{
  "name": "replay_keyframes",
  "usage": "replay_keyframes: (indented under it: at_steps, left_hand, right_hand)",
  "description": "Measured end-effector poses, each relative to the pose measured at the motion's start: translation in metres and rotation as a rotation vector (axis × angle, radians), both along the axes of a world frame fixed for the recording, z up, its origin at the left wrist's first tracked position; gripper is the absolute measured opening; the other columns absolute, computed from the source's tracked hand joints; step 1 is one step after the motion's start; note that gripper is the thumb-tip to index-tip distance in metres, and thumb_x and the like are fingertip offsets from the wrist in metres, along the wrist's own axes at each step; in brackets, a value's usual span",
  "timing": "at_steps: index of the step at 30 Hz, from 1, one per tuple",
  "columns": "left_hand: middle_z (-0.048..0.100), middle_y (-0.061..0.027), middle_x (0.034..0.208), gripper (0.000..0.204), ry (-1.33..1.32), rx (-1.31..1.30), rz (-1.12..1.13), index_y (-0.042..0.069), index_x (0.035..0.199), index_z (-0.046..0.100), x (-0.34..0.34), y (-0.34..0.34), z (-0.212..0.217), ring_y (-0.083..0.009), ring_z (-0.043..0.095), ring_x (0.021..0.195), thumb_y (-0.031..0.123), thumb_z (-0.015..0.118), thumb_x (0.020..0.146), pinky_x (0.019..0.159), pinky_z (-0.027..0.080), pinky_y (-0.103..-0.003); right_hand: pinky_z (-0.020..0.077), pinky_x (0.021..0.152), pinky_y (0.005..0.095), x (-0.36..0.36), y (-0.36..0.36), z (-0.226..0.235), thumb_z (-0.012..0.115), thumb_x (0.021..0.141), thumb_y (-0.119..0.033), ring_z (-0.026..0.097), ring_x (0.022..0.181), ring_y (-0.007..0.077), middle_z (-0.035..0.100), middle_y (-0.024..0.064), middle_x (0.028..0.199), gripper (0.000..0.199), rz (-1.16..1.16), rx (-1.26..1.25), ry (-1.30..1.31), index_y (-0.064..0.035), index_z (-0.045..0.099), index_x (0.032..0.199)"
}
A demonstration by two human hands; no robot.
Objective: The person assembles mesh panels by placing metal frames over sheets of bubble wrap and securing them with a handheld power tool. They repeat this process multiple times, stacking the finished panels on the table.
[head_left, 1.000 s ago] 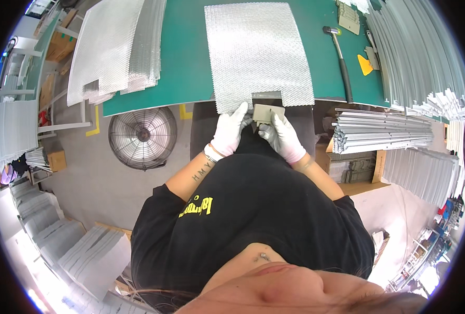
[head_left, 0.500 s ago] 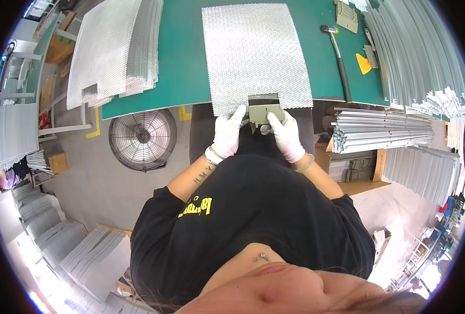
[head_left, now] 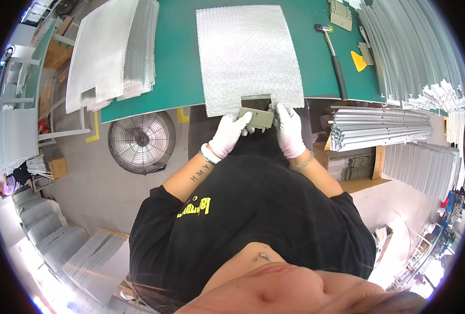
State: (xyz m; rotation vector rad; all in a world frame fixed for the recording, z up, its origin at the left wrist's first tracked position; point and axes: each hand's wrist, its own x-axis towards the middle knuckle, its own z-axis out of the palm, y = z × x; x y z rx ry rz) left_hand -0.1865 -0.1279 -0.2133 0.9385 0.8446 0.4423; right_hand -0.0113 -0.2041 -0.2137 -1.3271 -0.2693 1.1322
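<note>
Bracket (head_left: 256, 118), a small grey-green metal piece, sits at the near edge of the green worktop (head_left: 180, 57), in the notch cut into the mesh sheet (head_left: 245, 52), so I can get at it from both sides. My left hand (head_left: 230, 133) pinches its left end, fingers closed on it. My right hand (head_left: 287, 128) clamps the right end the same way. A hammer (head_left: 334, 60) lies toward the right edge.
</note>
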Motion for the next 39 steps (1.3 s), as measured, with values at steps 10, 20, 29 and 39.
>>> replay_keyframes:
  at_steps: [10,20,29,39]
  left_hand:
    - [0.069,-0.0092,0.108,0.043,-0.234,-0.166,0.019,-0.005,0.126,0.056,-0.002,-0.005,-0.005,-0.0119,0.067,0.085,0.031,0.059,0.103,0.074,0.055,-0.025]
    - [0.066,-0.0135,0.120,0.047,-0.333,-0.291,0.050,-0.002,0.136,0.050,0.000,-0.007,0.001,-0.0193,0.068,0.101,0.032,0.055,0.104,0.087,0.056,-0.030]
    - [0.070,-0.0192,0.115,0.041,-0.039,0.020,-0.770,-0.006,0.129,0.059,-0.017,0.062,0.113,-0.0166,0.070,0.089,0.025,0.056,0.103,0.078,0.056,-0.028]
    - [0.030,-0.0240,0.158,0.071,0.622,1.693,-0.645,0.021,0.153,0.040,0.081,0.058,0.058,-0.0486,0.022,0.147,0.054,0.055,0.092,0.116,0.009,-0.070]
  right_hand:
    - [0.0375,0.058,0.0198,-0.008,-0.002,0.013,0.066,0.099,-0.029,0.047,0.064,0.0023,0.060,-0.0041,0.076,0.025,-0.012,-0.018,-0.107,-0.0034,0.066,0.098]
    - [0.0534,0.077,0.0273,-0.012,-0.006,-0.001,0.069,0.097,-0.022,0.064,0.083,0.0114,0.068,0.0046,0.095,0.024,-0.103,0.105,0.174,0.0002,0.063,0.102]
    - [0.0512,0.083,0.0298,-0.004,-0.011,-0.008,0.051,0.104,-0.041,0.063,0.096,0.0154,0.062,0.0097,0.118,0.052,0.571,0.056,0.120,-0.0025,0.048,0.138]
    - [0.0528,0.067,0.0270,0.000,-0.046,-0.022,0.047,0.106,-0.036,0.065,0.084,0.0127,0.066,0.0096,0.106,0.039,-0.158,0.133,-0.150,-0.0012,0.060,0.119]
